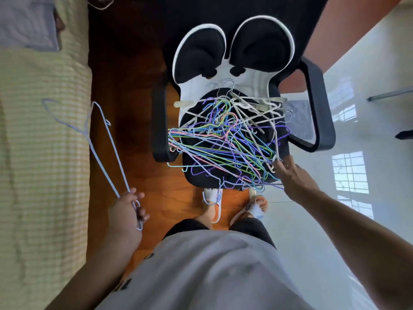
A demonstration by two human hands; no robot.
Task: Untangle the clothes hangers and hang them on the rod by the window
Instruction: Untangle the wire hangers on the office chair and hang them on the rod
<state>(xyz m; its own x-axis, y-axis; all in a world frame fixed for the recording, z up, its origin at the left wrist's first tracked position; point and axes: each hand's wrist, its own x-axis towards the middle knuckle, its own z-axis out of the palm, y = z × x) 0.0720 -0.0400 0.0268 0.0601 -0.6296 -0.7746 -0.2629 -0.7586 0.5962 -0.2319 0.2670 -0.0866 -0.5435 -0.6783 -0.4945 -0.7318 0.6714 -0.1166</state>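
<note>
Centre frame, tangled pile of coloured wire hangers [225,144] on black office chair [312,104]. Right hand [292,175] pinches a white hanger [276,139] at pile's edge. Lower left, left hand [127,211] grips pale blue wire hanger [105,148].

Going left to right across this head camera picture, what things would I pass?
Bed → pale hanger gripped by the left hand → tangled hangers on the chair → right hand at the pile's edge → white floor.

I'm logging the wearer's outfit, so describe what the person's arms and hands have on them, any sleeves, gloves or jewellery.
Both forearms are bare, with no sleeves reaching them. The left hand and right hand wear no gloves, and no rings, watch or bracelets show.
</note>
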